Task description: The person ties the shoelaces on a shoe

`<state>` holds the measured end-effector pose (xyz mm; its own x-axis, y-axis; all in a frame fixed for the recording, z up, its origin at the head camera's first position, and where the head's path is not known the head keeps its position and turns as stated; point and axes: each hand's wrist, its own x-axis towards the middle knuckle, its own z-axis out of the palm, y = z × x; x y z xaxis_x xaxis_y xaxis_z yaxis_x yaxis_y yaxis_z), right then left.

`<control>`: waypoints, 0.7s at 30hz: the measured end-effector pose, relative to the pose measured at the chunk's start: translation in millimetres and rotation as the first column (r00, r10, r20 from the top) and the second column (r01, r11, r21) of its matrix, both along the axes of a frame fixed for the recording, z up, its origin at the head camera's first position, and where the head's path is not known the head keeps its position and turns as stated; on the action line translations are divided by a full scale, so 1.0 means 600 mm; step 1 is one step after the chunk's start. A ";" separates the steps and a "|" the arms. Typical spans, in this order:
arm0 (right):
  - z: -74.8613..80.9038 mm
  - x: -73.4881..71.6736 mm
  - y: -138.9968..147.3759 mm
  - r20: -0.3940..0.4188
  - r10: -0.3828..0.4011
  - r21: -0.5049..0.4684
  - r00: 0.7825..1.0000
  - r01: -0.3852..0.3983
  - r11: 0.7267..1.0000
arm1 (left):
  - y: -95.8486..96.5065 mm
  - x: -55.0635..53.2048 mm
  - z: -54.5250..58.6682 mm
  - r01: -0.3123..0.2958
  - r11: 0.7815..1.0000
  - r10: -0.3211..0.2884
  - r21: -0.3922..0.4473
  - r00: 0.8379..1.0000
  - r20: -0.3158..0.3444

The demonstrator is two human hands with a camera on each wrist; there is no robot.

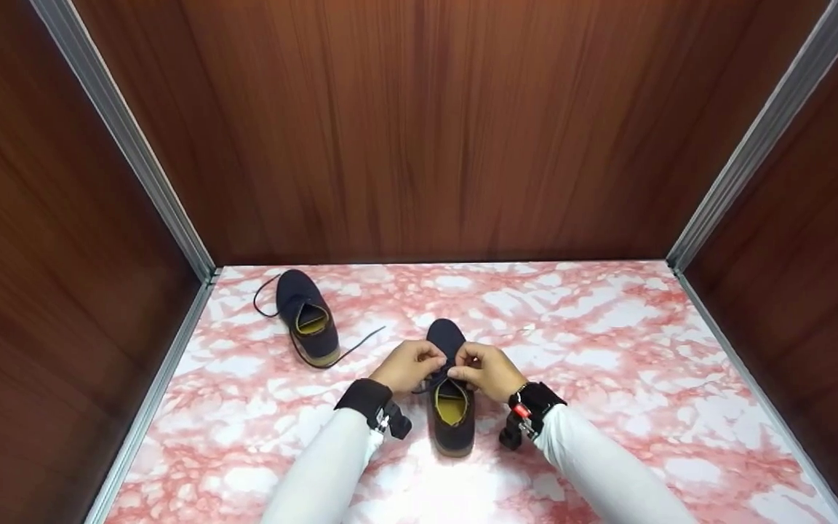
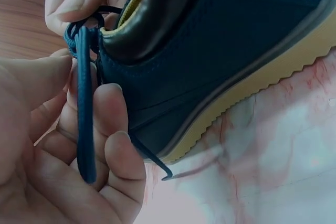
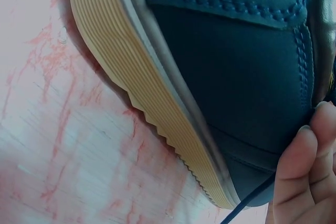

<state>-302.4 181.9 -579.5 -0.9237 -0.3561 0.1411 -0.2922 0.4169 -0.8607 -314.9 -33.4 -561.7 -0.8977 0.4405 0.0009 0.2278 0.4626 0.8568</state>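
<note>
A dark navy lace-up shoe (image 1: 454, 437) with a yellow lining stands on the tabletop, toe pointing away. My left hand (image 1: 406, 366) pinches its shoelace (image 2: 85, 119) at the left of the opening; in the left wrist view a loop of the lace hangs across the fingers. From the other side my right hand (image 1: 490, 371) holds the lace between thumb and fingertips, close to a knot (image 2: 73, 38) at the top of the tongue. In the right wrist view its fingers (image 3: 296, 166) lie beside the shoe's upper, partly cut off by the frame edge.
A second navy shoe (image 1: 295, 287) sits further back on the left, its loose lace (image 1: 361, 343) trailing on the red-and-white marbled tabletop (image 1: 608, 407). Brown wood-look panels (image 1: 419, 131) with metal corner strips (image 1: 135, 138) enclose the back and both sides.
</note>
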 end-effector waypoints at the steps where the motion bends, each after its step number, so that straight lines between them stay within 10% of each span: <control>1: 0.000 0.000 0.000 -0.001 0.001 0.001 1.000 -0.001 1.000 | 0.001 0.000 0.001 0.005 1.000 -0.005 0.005 1.000 0.003; 11: 0.004 0.001 0.004 0.021 0.021 -0.007 1.000 -0.021 1.000 | 0.002 0.000 0.002 0.009 1.000 -0.009 0.008 1.000 0.028; 21: 0.010 0.003 0.023 0.022 -0.011 0.046 1.000 0.010 0.999 | -0.009 0.006 -0.002 -0.043 0.990 0.016 0.133 0.981 0.195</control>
